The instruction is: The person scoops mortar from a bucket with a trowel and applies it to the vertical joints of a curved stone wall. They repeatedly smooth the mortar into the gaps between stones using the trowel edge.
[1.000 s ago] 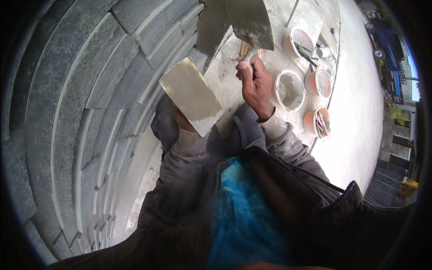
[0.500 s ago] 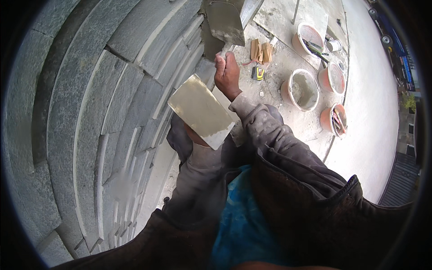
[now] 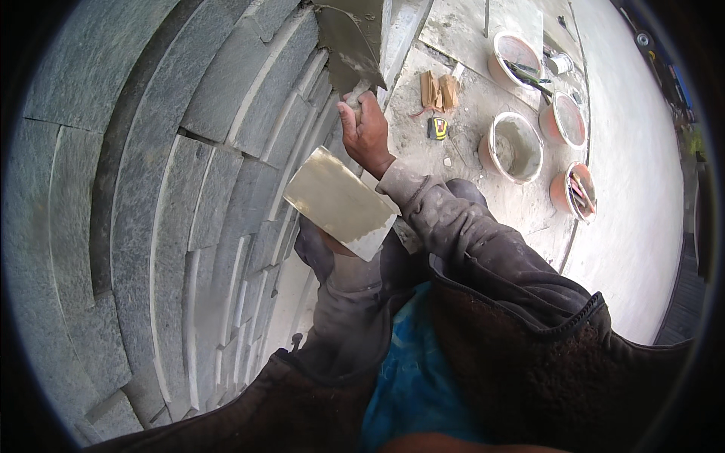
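My right hand (image 3: pixel 368 136) is closed around the handle of a trowel (image 3: pixel 355 30). Its blade lies along grey mortar beside the stone-clad wall (image 3: pixel 170 219); whether it presses on it I cannot tell. From beneath, my left hand (image 3: pixel 337 244) holds up a rectangular stone tile (image 3: pixel 374 248), tilted in front of my knees. Smooth wet mortar (image 3: pixel 340 196) coats most of the tile's upper face, leaving a pale corner bare. Most of the left hand and its fingers are hidden under the tile.
On the dusty floor to the right stand several buckets, among them a mortar-lined bucket (image 3: pixel 511 147) and a bucket with tools (image 3: pixel 574 192). A yellow-black tape measure (image 3: pixel 437 127) lies by some wood blocks (image 3: pixel 439 91). The layered stone wall rises close on my left.
My right hand and the trowel have moved left, toward the wall, and the blade has turned. The tile stays nearly in place. The whole view has shifted slightly.
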Tool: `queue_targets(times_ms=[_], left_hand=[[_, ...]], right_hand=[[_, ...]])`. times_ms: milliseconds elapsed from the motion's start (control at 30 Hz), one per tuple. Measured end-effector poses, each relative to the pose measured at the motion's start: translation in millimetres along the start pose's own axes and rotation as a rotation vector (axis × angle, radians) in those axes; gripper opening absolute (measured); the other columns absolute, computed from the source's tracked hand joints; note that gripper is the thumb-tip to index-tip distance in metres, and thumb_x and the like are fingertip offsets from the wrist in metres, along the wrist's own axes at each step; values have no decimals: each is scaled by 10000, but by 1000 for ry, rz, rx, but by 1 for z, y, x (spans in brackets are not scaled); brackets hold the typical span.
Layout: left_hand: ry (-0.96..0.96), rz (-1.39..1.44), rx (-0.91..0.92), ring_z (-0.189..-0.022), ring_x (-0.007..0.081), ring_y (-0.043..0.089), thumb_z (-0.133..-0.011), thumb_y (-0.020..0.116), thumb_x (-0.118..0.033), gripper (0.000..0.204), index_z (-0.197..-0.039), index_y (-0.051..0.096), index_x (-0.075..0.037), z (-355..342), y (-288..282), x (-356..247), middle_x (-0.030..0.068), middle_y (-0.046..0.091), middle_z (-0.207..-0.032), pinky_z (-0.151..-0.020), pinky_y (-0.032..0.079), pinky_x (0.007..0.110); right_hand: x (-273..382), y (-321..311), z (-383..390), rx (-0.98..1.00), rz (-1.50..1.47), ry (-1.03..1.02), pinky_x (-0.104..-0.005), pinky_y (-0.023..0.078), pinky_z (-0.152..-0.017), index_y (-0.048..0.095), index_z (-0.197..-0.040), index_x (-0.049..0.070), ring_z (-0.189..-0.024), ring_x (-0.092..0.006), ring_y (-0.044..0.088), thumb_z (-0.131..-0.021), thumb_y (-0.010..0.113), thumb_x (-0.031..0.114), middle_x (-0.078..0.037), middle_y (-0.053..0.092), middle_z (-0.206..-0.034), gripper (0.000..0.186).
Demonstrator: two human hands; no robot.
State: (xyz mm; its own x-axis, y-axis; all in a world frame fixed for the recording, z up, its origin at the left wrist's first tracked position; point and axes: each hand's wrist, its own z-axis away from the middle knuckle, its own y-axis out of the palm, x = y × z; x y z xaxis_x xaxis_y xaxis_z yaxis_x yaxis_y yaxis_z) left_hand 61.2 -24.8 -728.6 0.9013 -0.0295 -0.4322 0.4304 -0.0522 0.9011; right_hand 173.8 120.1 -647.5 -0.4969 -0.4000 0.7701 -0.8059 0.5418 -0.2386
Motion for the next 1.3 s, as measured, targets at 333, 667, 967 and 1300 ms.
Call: queue_targets(times_ms=[333, 667, 967, 1300], left_hand=[[-399, 408, 293, -1330, 273, 541, -1099, 427, -327, 548, -1573, 317, -75, -29, 31, -29, 128, 493, -1502, -1075, 499, 433], [-309, -340, -52, -1238, 267, 601, -1103, 414, -314, 504, -1543, 365, -73, -22, 109, -33, 145, 529, -1439, -989, 565, 419], [-117, 465, 351, -1350, 403, 505, -1014, 452, -572, 713, -1566, 360, -129, -37, 121, -33, 167, 480, -1516, -1091, 430, 619], [164, -580, 123, -1287, 357, 586, -1042, 485, -440, 631, -1512, 399, -27, -14, 121, -1, 187, 541, -1446, -1018, 550, 515]], right_hand=[[28, -221, 23, 662, -641, 486, -254, 466, -625, 609, -965, 18, -637, -99, 589, -1083, 516, 364, -30, 593, -770, 378], [31, -289, 26, 1245, -595, 828, -260, 428, -547, 613, -915, 20, -549, -88, 517, -1098, 466, 435, -14, 560, -704, 477], [47, -323, 76, 500, 348, -111, -394, 520, -714, 728, -998, 58, -825, -333, 661, -773, 825, 152, -115, 702, -963, 262], [65, -273, 54, 356, 303, -159, -407, 532, -734, 722, -1069, 65, -863, -303, 669, -765, 795, 90, -91, 678, -1006, 314]])
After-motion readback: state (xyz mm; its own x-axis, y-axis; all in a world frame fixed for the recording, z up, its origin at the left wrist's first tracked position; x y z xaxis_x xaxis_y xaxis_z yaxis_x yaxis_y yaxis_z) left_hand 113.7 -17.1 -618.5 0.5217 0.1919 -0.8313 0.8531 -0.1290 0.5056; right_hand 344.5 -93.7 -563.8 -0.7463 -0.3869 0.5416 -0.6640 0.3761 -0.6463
